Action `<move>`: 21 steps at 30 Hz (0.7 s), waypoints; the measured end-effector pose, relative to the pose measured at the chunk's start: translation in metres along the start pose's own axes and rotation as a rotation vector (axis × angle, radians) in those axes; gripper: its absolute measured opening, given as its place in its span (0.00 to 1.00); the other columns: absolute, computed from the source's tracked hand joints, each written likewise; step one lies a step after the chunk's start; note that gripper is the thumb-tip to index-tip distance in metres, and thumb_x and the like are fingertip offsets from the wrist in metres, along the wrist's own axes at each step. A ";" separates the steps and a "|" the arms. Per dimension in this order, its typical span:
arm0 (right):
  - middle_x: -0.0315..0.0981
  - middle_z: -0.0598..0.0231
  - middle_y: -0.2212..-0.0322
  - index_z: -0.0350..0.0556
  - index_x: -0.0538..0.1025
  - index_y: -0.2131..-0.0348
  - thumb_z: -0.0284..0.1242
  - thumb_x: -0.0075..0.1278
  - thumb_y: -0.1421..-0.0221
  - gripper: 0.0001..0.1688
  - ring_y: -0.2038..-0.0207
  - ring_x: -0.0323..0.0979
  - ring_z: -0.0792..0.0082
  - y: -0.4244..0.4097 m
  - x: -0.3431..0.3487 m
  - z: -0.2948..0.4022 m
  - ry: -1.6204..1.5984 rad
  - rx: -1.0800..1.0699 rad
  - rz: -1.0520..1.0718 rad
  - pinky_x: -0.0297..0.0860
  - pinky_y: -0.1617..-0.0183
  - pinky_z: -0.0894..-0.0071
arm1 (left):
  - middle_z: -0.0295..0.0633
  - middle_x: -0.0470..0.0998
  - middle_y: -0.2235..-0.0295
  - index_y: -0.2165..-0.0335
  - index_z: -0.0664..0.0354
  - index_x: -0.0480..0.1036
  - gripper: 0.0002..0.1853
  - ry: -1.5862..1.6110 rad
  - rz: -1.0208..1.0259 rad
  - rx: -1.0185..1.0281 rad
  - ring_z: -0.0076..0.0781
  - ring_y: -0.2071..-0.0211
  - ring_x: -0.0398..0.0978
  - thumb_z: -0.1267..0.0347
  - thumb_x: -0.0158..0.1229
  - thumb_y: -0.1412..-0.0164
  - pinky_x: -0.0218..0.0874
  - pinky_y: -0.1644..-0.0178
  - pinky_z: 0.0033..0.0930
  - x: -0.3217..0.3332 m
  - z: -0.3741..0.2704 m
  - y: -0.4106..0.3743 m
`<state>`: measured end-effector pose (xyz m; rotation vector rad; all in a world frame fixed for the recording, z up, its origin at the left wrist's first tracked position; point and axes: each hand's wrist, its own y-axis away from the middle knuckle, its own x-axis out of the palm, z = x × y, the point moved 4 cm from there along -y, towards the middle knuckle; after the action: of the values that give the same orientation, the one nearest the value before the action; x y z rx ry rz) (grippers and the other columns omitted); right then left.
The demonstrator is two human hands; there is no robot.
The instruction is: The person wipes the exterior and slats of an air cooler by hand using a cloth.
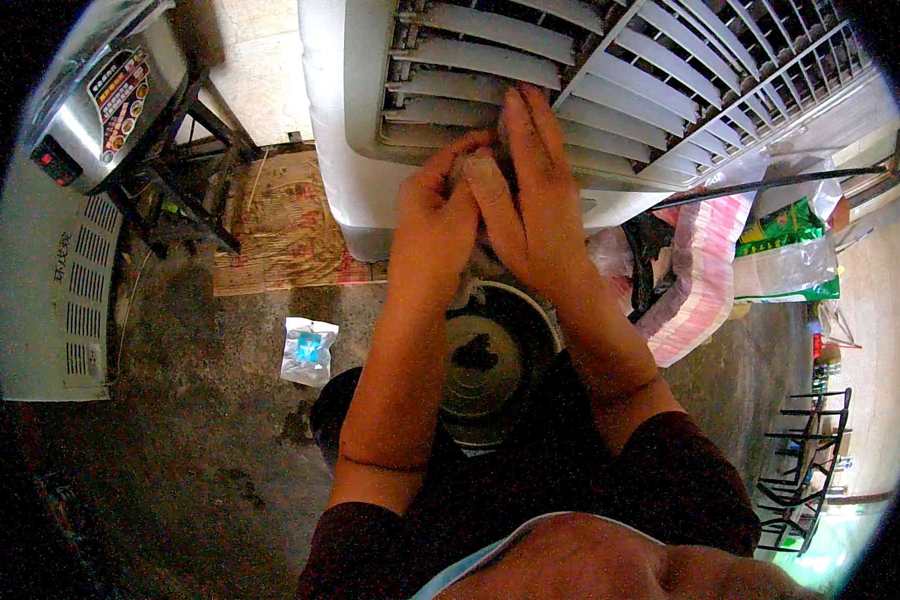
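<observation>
My left hand (439, 202) and my right hand (544, 195) are close together at the lower edge of a dusty louvred grille (510, 64). The grille sits in the front of a large white appliance housing (330, 150), possibly an air cooler. My right fingers lie long and together against the slats, its thumb pointing towards my left hand. The left fingers are bent inward near that thumb. Whether anything is pinched between them is hidden. Below my forearms a round bucket (521, 319) with murky liquid stands between my legs. Pale material at its far rim is partly covered.
A silvery packet (311, 352) lies on the concrete floor, near flattened cardboard (285, 232). At left are a stainless-steel appliance (82, 124) on a black stand (187, 180) and a slotted white panel (52, 315). Pink-and-white packs (701, 270), a green bag (780, 232) and black metal frames (810, 465) are at right.
</observation>
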<state>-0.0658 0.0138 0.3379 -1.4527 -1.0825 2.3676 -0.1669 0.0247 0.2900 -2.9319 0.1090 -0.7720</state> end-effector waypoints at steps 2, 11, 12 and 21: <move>0.50 0.29 0.40 0.29 0.58 0.41 0.37 0.44 0.39 0.36 0.40 0.57 0.35 -0.004 0.002 0.003 -0.083 -0.045 -0.037 0.56 0.37 0.54 | 0.35 0.77 0.65 0.53 0.64 0.74 0.13 0.077 -0.025 0.046 0.18 0.67 0.71 0.71 0.50 0.34 0.64 0.64 0.22 -0.002 -0.002 -0.001; 0.50 0.36 0.39 0.33 0.58 0.40 0.47 0.44 0.40 0.41 0.41 0.58 0.38 0.008 -0.003 -0.005 0.019 0.111 -0.011 0.64 0.43 0.49 | 0.36 0.77 0.64 0.53 0.64 0.73 0.14 -0.028 -0.002 0.027 0.19 0.66 0.71 0.73 0.50 0.35 0.64 0.63 0.21 0.002 -0.008 0.001; 0.53 0.37 0.40 0.33 0.59 0.41 0.44 0.43 0.39 0.38 0.42 0.61 0.38 0.009 -0.008 -0.003 0.034 0.109 -0.001 0.65 0.44 0.51 | 0.36 0.77 0.63 0.53 0.64 0.73 0.14 -0.027 0.010 0.004 0.20 0.66 0.71 0.73 0.50 0.36 0.65 0.63 0.22 0.005 -0.004 0.003; 0.58 0.41 0.41 0.33 0.63 0.43 0.34 0.39 0.37 0.29 0.40 0.60 0.43 0.005 0.001 0.003 0.021 -0.002 -0.024 0.60 0.39 0.57 | 0.41 0.77 0.59 0.51 0.66 0.72 0.16 0.090 0.024 -0.066 0.23 0.60 0.73 0.72 0.51 0.36 0.66 0.57 0.24 0.002 0.010 -0.005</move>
<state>-0.0678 0.0093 0.3349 -1.4537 -1.0907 2.3305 -0.1601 0.0301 0.2824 -2.9512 0.1796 -0.9134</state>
